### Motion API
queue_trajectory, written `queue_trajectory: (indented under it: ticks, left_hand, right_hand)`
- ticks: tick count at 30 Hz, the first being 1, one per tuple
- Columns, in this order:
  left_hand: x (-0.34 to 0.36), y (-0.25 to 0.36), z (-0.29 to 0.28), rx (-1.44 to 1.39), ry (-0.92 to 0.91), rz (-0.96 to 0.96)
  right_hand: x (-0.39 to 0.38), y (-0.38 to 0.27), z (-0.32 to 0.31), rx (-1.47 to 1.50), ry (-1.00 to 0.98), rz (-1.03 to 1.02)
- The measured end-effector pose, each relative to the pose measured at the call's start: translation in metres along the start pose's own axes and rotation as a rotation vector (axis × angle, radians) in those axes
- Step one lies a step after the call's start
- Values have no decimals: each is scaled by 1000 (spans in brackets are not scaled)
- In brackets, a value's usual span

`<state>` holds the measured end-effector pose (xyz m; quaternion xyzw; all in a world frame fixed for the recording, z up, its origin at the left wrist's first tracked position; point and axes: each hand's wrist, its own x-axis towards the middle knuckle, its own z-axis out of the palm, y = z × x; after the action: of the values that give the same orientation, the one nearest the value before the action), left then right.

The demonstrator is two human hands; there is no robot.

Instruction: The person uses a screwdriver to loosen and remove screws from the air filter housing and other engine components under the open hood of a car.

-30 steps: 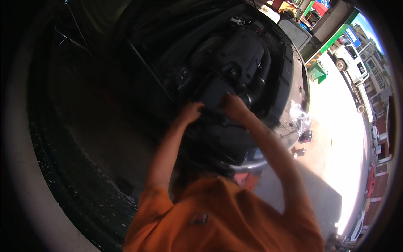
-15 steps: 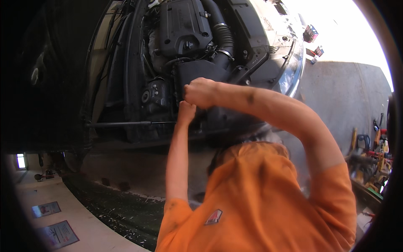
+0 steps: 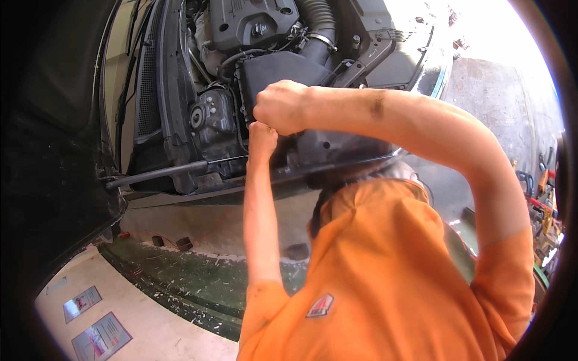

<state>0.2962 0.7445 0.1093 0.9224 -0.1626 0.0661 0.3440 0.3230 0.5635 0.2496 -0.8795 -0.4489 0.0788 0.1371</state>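
Observation:
Both my hands meet over the side of a car's engine bay. My right hand (image 3: 282,107) is a closed fist, back upward, at the near edge of a black air filter box (image 3: 274,72). Directly below it and touching it, my left hand (image 3: 262,142) is also closed, its forearm reaching straight up the view. Whatever the fingers grip is hidden behind the fists. Left of them sits a black strut tower (image 3: 211,120) with a round centre and bolts. A ribbed intake hose (image 3: 318,21) runs to the filter box, beside the black engine cover (image 3: 251,25).
A gas strut (image 3: 159,174) reaches from the raised hood (image 3: 54,114) toward my left wrist. The fender edge (image 3: 355,168) passes beneath my arms. Tools (image 3: 545,210) lie at the far right. Framed posters (image 3: 102,337) hang on the pale wall at lower left.
The view has shifted, so the engine bay sits higher and more of the floor and wall shows. My fists stay closed and stacked, slightly higher in the picture, still beside the filter box.

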Motion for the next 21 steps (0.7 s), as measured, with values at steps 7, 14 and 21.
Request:
queue_trajectory:
  ticks: [7,14,21]
  left_hand:
    - [6,6,5,-49,-38,47]
    - [-8,53,6,-20,-47,-236]
    - [-48,122,34,-1941,252,-898]
  right_hand:
    - [-8,15,8,-208,39,-209]
    - [-11,29,23,-224,-66,-369]
    - [-38,30,10,-93,-163,-75]
